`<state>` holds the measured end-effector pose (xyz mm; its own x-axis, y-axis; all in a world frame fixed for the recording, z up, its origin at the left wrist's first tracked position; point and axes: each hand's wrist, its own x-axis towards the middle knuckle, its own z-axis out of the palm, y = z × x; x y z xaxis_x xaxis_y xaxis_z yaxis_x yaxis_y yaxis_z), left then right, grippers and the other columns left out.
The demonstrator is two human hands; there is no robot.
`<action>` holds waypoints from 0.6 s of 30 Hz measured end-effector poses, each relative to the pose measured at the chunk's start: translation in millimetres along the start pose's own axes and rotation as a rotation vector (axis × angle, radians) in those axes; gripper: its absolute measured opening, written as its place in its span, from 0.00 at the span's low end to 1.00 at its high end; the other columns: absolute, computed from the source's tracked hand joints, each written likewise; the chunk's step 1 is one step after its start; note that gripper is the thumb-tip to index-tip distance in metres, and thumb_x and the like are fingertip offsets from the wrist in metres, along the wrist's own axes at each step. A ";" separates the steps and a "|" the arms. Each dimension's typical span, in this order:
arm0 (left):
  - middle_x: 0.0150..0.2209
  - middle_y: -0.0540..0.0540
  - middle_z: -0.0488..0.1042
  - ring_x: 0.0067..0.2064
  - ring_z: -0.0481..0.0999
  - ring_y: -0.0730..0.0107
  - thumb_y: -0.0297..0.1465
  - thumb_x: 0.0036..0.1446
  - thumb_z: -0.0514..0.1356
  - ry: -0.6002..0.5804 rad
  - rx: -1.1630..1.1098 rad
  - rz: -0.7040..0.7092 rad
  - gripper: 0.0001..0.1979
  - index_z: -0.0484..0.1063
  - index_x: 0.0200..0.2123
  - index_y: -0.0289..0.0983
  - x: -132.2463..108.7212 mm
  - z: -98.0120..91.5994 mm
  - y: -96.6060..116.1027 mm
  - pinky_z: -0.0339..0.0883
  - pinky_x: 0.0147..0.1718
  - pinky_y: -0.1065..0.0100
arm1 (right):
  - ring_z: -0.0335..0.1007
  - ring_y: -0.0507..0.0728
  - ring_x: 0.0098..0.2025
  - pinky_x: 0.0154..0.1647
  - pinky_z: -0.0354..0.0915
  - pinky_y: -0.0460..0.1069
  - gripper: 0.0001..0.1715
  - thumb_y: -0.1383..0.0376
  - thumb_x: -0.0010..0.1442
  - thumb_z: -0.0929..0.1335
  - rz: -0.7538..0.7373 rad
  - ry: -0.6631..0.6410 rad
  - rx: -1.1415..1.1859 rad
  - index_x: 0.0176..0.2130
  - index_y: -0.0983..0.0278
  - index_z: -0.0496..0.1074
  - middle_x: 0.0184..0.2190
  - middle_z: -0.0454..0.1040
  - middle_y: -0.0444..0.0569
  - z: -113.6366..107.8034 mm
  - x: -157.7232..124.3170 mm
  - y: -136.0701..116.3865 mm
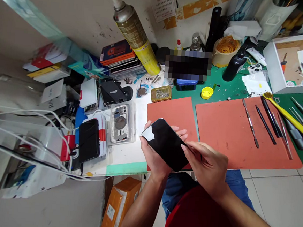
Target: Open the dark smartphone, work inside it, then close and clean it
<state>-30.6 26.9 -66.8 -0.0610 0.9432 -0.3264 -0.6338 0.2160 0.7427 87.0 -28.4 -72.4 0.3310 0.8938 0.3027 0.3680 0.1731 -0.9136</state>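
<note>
Red shirt point(198, 218) and bare forearms point(144, 211) lead out to two hands gripping a black smartphone point(164, 144), held tilted just above the table point(127, 157). Left hand point(153, 155) cradles it from beneath, fingers curled behind it; right hand point(205, 166) pinches its long edge with the fingertips. Below lies a salmon silicone mat point(172, 111); beside it, a second mat point(244, 134) carries a metal spudger point(250, 123) and tweezers point(283, 132).

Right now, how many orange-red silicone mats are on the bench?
2. The smaller mat lies behind the black smartphone held in the left hand and right hand; the larger mat lies to its right.
</note>
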 end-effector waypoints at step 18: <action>0.39 0.43 0.86 0.37 0.89 0.50 0.55 0.75 0.46 0.029 0.012 -0.015 0.31 0.54 0.75 0.55 1.7 -1.0 0.1 0.81 0.39 0.51 | 0.89 0.58 0.36 0.36 0.80 0.48 0.10 0.70 0.69 0.74 0.080 0.048 -0.006 0.38 0.57 0.86 0.37 0.90 0.43 -2.1 1.7 -1.8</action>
<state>-31.5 28.3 -67.9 -0.0745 0.9321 -0.3544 -0.6256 0.2330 0.7445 88.7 -28.0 -69.6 0.4008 0.8838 0.2412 0.3433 0.0992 -0.9340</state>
